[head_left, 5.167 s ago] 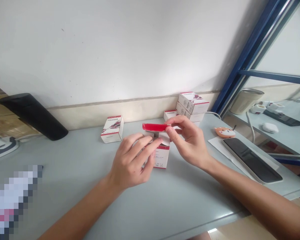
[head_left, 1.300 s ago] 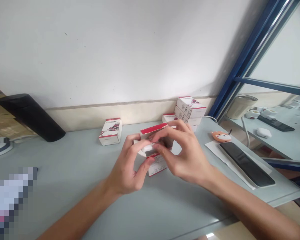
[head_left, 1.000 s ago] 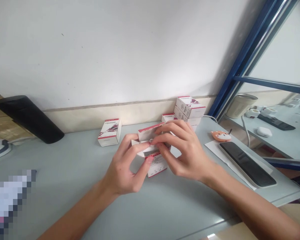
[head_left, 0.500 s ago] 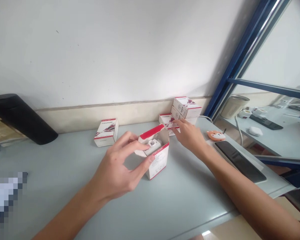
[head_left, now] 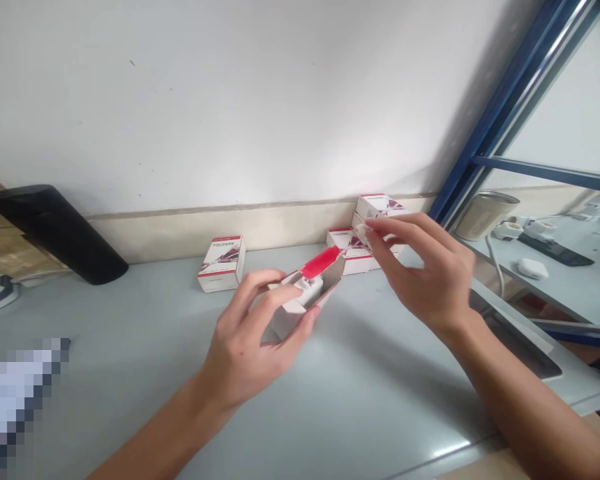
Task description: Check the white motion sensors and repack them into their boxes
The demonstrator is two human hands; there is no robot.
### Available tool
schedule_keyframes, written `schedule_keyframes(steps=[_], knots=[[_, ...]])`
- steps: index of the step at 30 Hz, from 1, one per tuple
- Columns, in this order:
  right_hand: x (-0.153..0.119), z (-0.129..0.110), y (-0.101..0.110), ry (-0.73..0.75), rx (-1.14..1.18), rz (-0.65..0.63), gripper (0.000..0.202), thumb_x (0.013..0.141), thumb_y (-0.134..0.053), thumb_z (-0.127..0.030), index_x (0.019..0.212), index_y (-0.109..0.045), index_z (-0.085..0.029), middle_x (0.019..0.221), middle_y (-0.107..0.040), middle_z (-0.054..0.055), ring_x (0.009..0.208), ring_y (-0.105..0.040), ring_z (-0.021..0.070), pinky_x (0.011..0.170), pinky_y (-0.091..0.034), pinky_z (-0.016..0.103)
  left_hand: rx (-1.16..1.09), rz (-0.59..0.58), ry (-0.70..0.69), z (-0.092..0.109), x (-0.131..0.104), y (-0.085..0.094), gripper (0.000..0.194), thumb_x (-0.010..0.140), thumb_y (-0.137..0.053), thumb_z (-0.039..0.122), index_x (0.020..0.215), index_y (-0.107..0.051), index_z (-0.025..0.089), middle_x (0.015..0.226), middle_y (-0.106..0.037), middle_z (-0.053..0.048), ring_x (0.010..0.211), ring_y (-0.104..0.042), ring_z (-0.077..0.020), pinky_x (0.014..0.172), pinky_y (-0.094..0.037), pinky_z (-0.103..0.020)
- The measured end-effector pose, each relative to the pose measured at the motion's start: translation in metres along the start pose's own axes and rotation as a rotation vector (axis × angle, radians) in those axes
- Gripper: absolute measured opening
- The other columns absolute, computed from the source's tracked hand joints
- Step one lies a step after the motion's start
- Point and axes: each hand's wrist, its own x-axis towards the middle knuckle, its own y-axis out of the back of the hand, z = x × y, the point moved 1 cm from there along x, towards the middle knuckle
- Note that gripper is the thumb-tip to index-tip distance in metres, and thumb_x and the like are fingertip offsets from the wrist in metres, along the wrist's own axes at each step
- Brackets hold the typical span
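Note:
My left hand [head_left: 263, 327] is closed round an opened white box [head_left: 333, 277] with a red inner flap edge, tilted above the grey table. Inside the box sits a white plastic device [head_left: 309, 291], and my forefinger reaches over the rim onto it. To the right, my right hand [head_left: 425, 267] pinches a small whitish piece [head_left: 363, 233] between thumb and forefinger. That piece is too small and blurred to name. Behind it stand a stack of closed white boxes [head_left: 377, 203] and a lower printed box [head_left: 347, 240], partly hidden by this hand.
Another closed white box [head_left: 223, 263] stands near the wall on the grey table [head_left: 180, 347]. At the left leans a black cylindrical object [head_left: 63, 233]. A black phone-like slab [head_left: 520, 343] lies at the right, before a blue frame [head_left: 465, 163] with glass.
My right hand has moved back to the right, away from the box, now pinching the small whitish piece. My left hand has tilted the box, and the view has shifted slightly.

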Motion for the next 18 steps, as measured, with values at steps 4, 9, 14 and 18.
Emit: schedule_keyframes(steps=[4, 9, 14, 18], knots=[[-0.005, -0.029, 0.013, 0.337, 0.049, 0.011, 0.042, 0.088, -0.078, -0.006, 0.126, -0.075, -0.023, 0.098, -0.081, 0.004, 0.078, -0.075, 0.016, 0.069, -0.061, 0.026, 0.052, 0.014, 0.046, -0.002, -0.003, -0.002, 0.046, 0.085, -0.08, 0.014, 0.126, -0.063, 0.023, 0.111, -0.071, -0.006, 0.1, -0.07, -0.0211, 0.09, -0.06, -0.035], [-0.016, -0.024, 0.004, 0.376, 0.092, -0.124, 0.047, 0.087, -0.074, 0.002, 0.129, -0.072, -0.021, 0.108, -0.08, 0.004, 0.087, -0.077, 0.0146, 0.077, -0.062, 0.024, 0.064, 0.017, 0.07, -0.002, -0.007, -0.004, 0.067, 0.083, -0.083, 0.021, 0.144, -0.057, 0.021, 0.121, -0.071, -0.008, 0.102, -0.07, -0.0232, 0.094, -0.06, -0.038], [-0.014, -0.018, -0.01, 0.302, 0.142, -0.208, 0.046, 0.093, -0.068, 0.001, 0.134, -0.065, -0.017, 0.112, -0.079, 0.009, 0.096, -0.075, 0.0204, 0.087, -0.063, 0.035, 0.05, 0.023, 0.018, 0.003, -0.008, -0.006, 0.068, 0.081, -0.085, 0.017, 0.144, -0.059, 0.017, 0.119, -0.071, -0.008, 0.103, -0.069, -0.0216, 0.096, -0.059, -0.034], [-0.015, -0.019, -0.011, 0.307, 0.159, -0.297, 0.049, 0.097, -0.064, -0.001, 0.142, -0.06, -0.019, 0.114, -0.078, 0.01, 0.098, -0.071, 0.0228, 0.087, -0.062, 0.04, 0.043, 0.027, -0.003, 0.006, -0.008, -0.007, 0.068, 0.08, -0.085, 0.015, 0.143, -0.059, 0.014, 0.117, -0.07, -0.008, 0.1, -0.069, -0.02, 0.094, -0.059, -0.031]])
